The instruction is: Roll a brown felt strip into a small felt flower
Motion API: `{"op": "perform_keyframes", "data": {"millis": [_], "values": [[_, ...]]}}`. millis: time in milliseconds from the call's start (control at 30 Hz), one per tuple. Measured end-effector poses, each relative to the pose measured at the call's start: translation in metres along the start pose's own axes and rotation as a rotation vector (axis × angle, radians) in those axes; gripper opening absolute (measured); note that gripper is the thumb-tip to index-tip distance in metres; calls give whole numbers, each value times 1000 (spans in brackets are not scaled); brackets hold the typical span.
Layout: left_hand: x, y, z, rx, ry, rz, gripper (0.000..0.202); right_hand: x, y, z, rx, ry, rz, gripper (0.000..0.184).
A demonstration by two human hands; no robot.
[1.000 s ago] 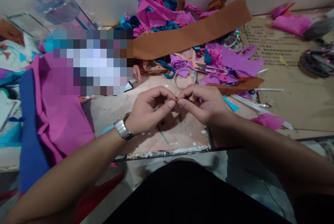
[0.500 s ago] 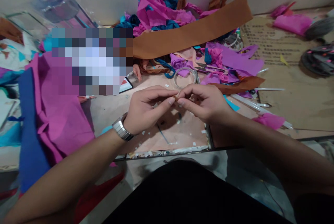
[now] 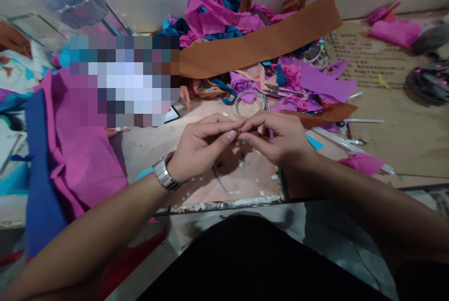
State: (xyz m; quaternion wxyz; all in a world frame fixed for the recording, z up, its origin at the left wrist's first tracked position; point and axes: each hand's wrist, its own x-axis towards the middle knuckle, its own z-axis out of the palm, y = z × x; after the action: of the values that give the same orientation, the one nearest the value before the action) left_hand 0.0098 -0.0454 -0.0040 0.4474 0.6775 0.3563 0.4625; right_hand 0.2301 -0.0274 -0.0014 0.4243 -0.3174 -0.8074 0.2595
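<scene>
My left hand (image 3: 205, 144) and my right hand (image 3: 277, 138) meet fingertip to fingertip above the table. Between their thumbs and forefingers is a small piece of brown crepe paper (image 3: 239, 131), mostly hidden by the fingers. Both hands are closed in a pinch on it. Just beyond the fingertips lies a clear roll of tape (image 3: 249, 104). Small scissors (image 3: 286, 92) with pink handles rest behind my right hand. Further back, a long brown crepe paper strip (image 3: 259, 43) stretches across the heap.
Crumpled pink and blue paper (image 3: 210, 13) is piled against the wall. Magenta paper (image 3: 84, 151) and a blue strip (image 3: 44, 170) hang over the front edge at left. White sticks (image 3: 351, 146) and cardboard (image 3: 403, 137) lie at right. A large plastic bottle (image 3: 80, 3) stands back left.
The fingers have shifted slightly around the brown paper, and a bit more of it shows by my right fingers. The hands stay in nearly the same place.
</scene>
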Motion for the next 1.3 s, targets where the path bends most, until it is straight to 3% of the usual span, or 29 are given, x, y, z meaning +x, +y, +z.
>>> {"op": "perform_keyframes", "data": {"millis": [233,400,600,800,967,1133,1300], "values": [[-1,-3,3,-33,-27,49,31,-2,4,2,-5,43,-24,12],[-1,-6,2,-1,-14,50,28,-4,3,2,21,33,54,13],[-3,-5,3,16,-40,99,33,-6,8,4,123,70,117,25],[-3,-6,6,-70,-88,56,34,-9,12,7,204,92,149,38],[-3,-10,6,-130,-69,-20,30,-7,9,6,165,80,75,28],[-2,-10,6,-178,33,-126,15,-2,2,5,117,66,-6,12],[0,-8,5,-172,66,-148,11,-1,0,5,82,109,38,18]]}}
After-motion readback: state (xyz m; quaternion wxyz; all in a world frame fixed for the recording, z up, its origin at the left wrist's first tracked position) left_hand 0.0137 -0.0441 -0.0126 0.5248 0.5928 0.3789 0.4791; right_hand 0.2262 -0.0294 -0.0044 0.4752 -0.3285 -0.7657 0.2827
